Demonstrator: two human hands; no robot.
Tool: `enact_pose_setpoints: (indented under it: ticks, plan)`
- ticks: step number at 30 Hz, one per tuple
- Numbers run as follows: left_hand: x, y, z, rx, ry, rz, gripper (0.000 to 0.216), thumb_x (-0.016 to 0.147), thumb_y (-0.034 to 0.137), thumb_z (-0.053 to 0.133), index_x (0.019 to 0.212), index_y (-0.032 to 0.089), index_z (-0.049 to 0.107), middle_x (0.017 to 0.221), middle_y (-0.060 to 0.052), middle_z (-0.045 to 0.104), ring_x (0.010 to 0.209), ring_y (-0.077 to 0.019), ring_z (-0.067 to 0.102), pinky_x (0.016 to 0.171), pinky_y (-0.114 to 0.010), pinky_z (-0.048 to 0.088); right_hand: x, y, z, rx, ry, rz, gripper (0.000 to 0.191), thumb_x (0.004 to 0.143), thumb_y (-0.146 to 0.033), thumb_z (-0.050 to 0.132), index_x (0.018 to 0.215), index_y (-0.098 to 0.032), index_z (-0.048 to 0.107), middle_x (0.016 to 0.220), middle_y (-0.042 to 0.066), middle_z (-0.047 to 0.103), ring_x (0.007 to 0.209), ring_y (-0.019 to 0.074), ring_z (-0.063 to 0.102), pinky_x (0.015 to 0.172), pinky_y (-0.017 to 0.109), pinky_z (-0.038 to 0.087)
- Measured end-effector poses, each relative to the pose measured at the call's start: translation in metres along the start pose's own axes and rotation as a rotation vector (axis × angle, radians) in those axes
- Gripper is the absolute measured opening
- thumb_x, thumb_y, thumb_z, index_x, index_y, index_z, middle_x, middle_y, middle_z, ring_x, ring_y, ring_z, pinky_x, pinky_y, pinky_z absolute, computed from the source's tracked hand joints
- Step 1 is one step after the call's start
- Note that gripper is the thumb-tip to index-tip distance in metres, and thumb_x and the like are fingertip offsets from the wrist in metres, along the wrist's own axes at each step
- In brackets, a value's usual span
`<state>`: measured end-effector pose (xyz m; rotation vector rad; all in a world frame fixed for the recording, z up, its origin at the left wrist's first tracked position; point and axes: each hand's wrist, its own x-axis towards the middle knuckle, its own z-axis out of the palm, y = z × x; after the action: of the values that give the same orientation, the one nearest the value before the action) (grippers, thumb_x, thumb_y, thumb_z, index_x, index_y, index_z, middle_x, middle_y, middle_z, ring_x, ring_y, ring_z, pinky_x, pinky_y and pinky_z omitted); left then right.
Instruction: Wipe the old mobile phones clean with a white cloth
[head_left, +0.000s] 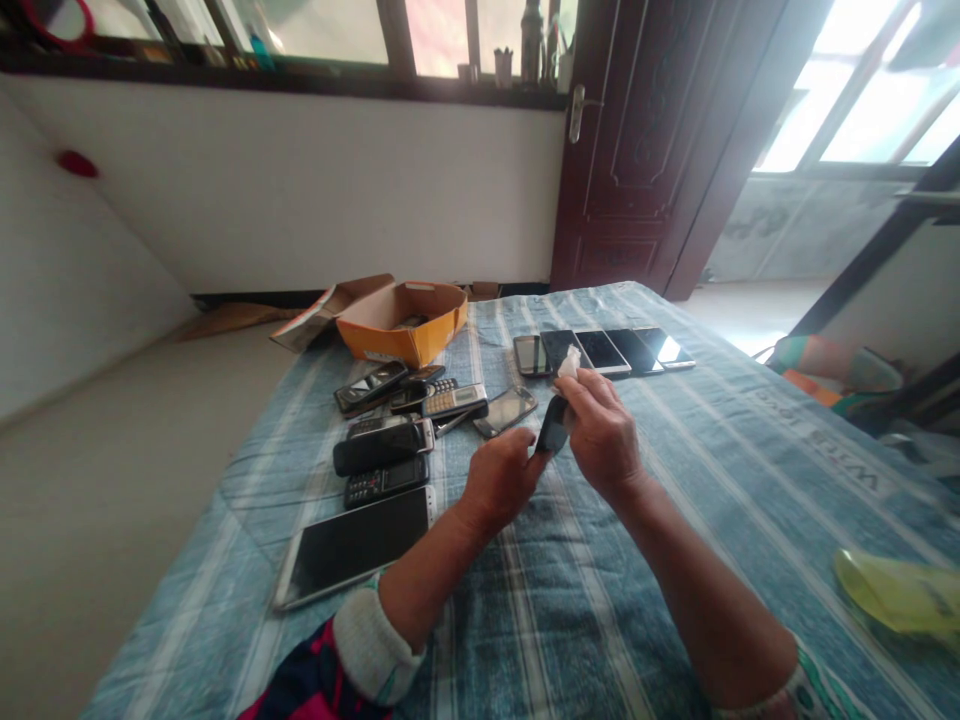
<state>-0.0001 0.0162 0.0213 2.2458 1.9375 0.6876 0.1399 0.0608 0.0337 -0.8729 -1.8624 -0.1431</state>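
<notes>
My left hand (499,478) is closed around the lower end of a small dark phone (553,430), holding it above the striped blue cloth (750,470). My right hand (600,425) is closed on a white wad of tissue or cloth (568,362), which rests against the phone's upper part. A row of several smartphones (604,351) lies flat just beyond my hands. A pile of old keypad phones (405,410) lies to the left, with a large tablet-like device (356,545) nearer to me.
An open orange cardboard box (405,322) stands at the cloth's far left corner. A yellow-green plastic object (896,592) lies at the right edge. A dark wooden door (637,150) stands beyond the bed-like surface. Bare floor runs along the left.
</notes>
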Motion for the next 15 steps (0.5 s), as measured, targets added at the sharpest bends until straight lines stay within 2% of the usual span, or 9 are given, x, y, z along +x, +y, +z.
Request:
enact_pose_setpoints:
  ticks: [3,8,12,15]
  plan:
    - [-0.002,-0.003,0.006,0.083,-0.081,-0.007,0.018,0.084,0.034,0.055,0.076,0.019,0.062,0.073,-0.002,0.064,0.067,-0.0175,0.062,0.056,-0.024,0.038,0.002,0.003,-0.002,0.003,0.014,0.023,0.028,0.088,-0.012,0.042,0.105,-0.016,0.064,0.106,0.012,0.061,0.104,0.0214,0.056,0.09,0.035,0.048]
    - [-0.002,-0.001,0.006,0.097,-0.101,0.018,0.02,0.088,0.03,0.05,0.079,0.018,0.063,0.077,-0.003,0.065,0.072,-0.0178,0.062,0.059,-0.025,0.039,0.006,0.009,-0.006,0.039,0.027,0.088,0.027,0.085,-0.012,0.043,0.101,-0.016,0.065,0.1,0.011,0.064,0.094,0.0203,0.059,0.083,0.033,0.049]
    - [-0.007,0.001,-0.006,0.114,-0.086,0.044,0.024,0.09,0.031,0.046,0.078,0.017,0.061,0.075,-0.003,0.065,0.07,-0.0171,0.062,0.058,-0.024,0.039,0.005,0.021,-0.003,0.126,0.065,0.23,0.034,0.078,-0.009,0.039,0.093,-0.018,0.068,0.091,0.007,0.067,0.085,0.0179,0.062,0.076,0.03,0.049]
    - [-0.015,-0.001,-0.016,0.144,-0.057,0.079,0.025,0.09,0.032,0.046,0.075,0.017,0.06,0.073,-0.003,0.064,0.068,-0.0164,0.061,0.057,-0.024,0.038,-0.003,0.03,0.005,0.19,0.051,0.421,0.036,0.07,-0.01,0.039,0.087,-0.018,0.069,0.084,0.005,0.068,0.079,0.0179,0.062,0.072,0.03,0.048]
